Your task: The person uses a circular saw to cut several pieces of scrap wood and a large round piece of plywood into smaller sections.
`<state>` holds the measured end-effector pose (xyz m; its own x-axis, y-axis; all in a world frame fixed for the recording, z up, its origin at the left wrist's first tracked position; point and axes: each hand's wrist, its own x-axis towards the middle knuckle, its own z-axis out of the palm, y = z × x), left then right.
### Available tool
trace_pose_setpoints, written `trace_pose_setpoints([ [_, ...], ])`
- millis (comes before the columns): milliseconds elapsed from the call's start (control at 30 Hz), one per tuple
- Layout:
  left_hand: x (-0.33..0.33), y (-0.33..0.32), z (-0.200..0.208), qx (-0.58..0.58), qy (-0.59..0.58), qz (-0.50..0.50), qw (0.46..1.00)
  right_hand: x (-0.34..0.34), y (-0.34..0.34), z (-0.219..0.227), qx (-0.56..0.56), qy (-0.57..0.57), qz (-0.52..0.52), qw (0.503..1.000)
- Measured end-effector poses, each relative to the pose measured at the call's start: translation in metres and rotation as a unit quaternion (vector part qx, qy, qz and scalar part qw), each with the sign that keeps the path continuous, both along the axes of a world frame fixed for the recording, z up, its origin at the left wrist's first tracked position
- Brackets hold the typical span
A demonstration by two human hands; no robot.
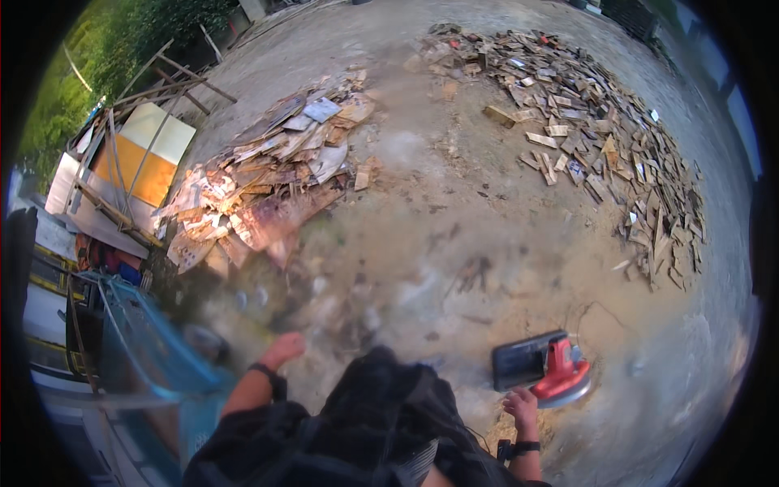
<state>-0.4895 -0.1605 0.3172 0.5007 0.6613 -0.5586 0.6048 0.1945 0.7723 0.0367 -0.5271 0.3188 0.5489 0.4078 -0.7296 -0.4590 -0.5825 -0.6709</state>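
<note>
My left hand (pixel 283 349) hangs low beside my dark clothing, a black band round its wrist. Its fingers are smeared, so I cannot make out their shape or anything in them. On the other side, my right hand (pixel 522 405) has loosely bent fingers, slightly apart, and no held thing shows. In the picture it lies right by a red machine (pixel 561 371) with a grey rounded base. Whether they touch I cannot tell. Against the machine's left side is a black rectangular tray or box (pixel 519 362).
Flat, broken wooden sheets form a pile (pixel 284 154) ahead on the left. Short wood pieces spread in a long heap (pixel 600 130) at the right. A blue metal frame (pixel 154 349) stands close on my left, with leaning boards (pixel 146 154) beyond. A thin cord (pixel 604 308) lies near the machine.
</note>
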Motion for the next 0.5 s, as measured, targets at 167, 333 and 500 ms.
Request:
trace_pose_setpoints([
  [167, -0.071, -0.057, -0.034, -0.037, 0.148, 0.025, 0.988, -0.04, -0.01, -0.015, -0.07, 0.045, 0.067, 0.994],
  [333, -0.121, -0.106, -0.047, 0.029, 0.066, 0.071, 0.995, -0.065, -0.032, -0.029, -0.114, 0.062, 0.09, 0.987],
  [500, -0.161, -0.137, -0.034, -0.039, -0.03, 0.149, 0.988, -0.098, -0.025, -0.03, -0.114, 0.062, 0.148, 0.981],
])
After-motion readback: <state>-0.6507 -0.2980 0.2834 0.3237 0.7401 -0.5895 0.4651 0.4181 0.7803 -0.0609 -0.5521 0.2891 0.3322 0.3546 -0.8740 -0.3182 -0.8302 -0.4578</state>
